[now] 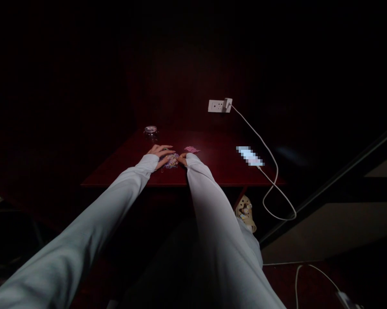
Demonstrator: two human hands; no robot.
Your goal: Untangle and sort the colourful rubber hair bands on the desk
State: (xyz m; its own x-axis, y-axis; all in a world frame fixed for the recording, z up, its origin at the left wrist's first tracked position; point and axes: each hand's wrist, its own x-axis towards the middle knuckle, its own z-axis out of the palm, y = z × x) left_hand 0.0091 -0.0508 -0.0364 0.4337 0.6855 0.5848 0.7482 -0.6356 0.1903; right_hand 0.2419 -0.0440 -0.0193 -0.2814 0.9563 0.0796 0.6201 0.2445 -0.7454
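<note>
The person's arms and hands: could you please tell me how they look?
The left sleeve and right sleeve are wrist-length, pale greyish-white and plain, with soft folds. The left hand and right hand are ungloved; finer details are too small to tell.

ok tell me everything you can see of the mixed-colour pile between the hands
The mixed-colour pile is a low, loose heap of tiny pieces, purple, pale and yellowish, too small to identify or tell their material. It lies on the dark red tabletop near the front edge, between the spread left hand and the right hand. Whether either touches it is unclear.
</note>
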